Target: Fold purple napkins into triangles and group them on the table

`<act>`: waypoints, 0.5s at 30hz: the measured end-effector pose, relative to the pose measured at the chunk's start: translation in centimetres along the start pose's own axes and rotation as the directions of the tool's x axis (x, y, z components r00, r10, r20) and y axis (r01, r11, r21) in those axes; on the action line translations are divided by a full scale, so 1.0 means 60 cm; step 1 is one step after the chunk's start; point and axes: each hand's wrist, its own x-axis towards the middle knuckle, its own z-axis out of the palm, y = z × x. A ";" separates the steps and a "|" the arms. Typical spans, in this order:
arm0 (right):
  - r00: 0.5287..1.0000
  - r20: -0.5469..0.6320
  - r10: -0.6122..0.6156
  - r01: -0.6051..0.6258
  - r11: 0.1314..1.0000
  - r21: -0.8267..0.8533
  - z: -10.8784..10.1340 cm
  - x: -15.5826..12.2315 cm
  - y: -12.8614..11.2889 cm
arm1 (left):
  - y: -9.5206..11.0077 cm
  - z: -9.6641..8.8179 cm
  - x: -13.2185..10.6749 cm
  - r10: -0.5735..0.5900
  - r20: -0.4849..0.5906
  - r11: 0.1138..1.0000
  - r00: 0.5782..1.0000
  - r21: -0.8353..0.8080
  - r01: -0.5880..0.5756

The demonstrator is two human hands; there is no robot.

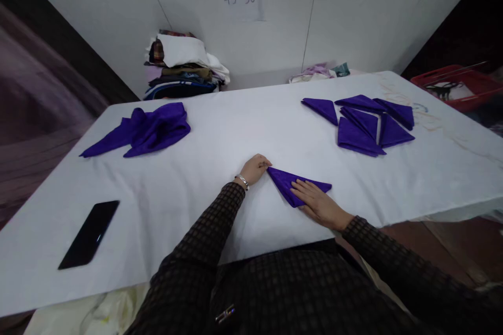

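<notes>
A purple cloth (283, 184), folded into a triangle, lies on the white-covered table near its front edge. The fingers of my left hand (255, 168) are closed in a pinch on its left corner. Flat across its right part rests my right hand (319, 203), fingers stretched out and pressing on the fabric. Several more folded purple triangles (359, 133) lie grouped at the back right. Loose, crumpled purple cloth (157, 128) sits at the back left.
A black phone (89, 234) lies at the table's left front. Behind the table, a stack of folded clothes (184, 70) stands against the wall, with more fabric (316, 72) farther right. A red basket (459, 86) is beyond the right edge.
</notes>
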 end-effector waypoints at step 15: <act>0.999 0.035 0.003 -0.004 0.999 0.032 -0.004 -0.006 0.000 | 0.010 -0.034 -0.013 0.043 0.231 0.939 0.972 0.324 -0.119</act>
